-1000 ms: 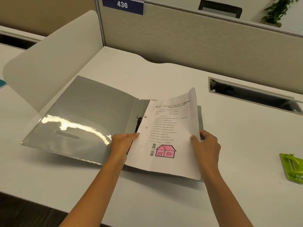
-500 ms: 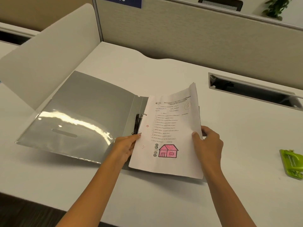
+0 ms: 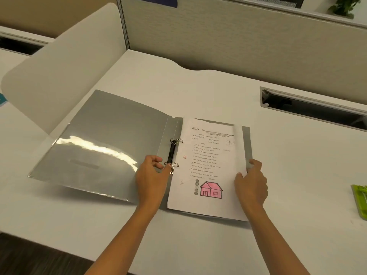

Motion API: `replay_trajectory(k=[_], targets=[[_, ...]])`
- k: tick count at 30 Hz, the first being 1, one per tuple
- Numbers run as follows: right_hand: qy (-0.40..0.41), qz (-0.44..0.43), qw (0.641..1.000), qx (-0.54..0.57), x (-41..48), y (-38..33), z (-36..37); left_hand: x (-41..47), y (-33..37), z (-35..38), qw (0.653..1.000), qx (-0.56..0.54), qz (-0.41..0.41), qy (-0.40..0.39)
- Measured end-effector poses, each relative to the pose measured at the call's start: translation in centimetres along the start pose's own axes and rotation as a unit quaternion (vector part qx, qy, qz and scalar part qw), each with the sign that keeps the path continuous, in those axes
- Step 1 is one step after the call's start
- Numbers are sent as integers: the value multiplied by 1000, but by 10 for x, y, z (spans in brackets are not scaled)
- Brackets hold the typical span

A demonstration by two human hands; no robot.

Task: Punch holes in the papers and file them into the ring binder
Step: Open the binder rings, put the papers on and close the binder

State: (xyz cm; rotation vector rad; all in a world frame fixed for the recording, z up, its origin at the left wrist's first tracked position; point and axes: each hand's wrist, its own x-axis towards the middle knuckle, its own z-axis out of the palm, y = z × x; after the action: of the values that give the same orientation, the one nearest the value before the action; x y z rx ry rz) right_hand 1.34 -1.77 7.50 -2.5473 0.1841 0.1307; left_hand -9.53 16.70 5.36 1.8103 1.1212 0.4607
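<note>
Grey ring binder [image 3: 111, 139] open; left hand [image 3: 152, 175] pinching ring [image 3: 172, 165], right hand [image 3: 251, 181] gripping paper [image 3: 210, 167] edge

White desk [image 3: 198, 92] carries the open grey ring binder [image 3: 111, 139] and a green hole punch [image 3: 360, 201]

Item, my left hand [image 3: 152, 175]: bare, no glove, ring or watch to be seen on it, the forearm uncovered all the way down to the lower edge of the view with no sleeve or cuff showing. Item, my right hand [image 3: 251, 182]: likewise bare, wrist free of any band or strap, forearm unclothed along its whole visible length. Both arms are slender and long in this wide-angle view, and nothing worn appears on either.
</note>
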Motion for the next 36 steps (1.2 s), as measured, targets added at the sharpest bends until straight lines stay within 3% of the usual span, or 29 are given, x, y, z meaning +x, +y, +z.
replay_trajectory(k=[3,5,10,14,19,25,30,33,36], targets=[[84,-81,988,-100,-7,-5,13,3,-12,6,999,0,37,-25],[100,-175,976,-81,-12,-13,25,4,-17,11,998,19,48,-48],[-47,-322,946,1,-19,-36,72,2,-19,19,992,80,84,-55],[-116,-360,924,-60,-13,-38,103,2,-21,24,988,107,97,-49],[-68,-351,921,-153,-3,-10,105,4,-23,26,985,135,98,-39],[-18,-305,933,-187,14,23,82,2,-21,28,985,144,93,-33],[60,-177,981,-54,23,33,68,0,-21,31,979,168,111,-18],[113,-102,988,-3,26,30,58,0,-21,33,975,188,118,-19],[85,-44,992,76,31,24,39,0,-20,34,974,193,116,-17]])
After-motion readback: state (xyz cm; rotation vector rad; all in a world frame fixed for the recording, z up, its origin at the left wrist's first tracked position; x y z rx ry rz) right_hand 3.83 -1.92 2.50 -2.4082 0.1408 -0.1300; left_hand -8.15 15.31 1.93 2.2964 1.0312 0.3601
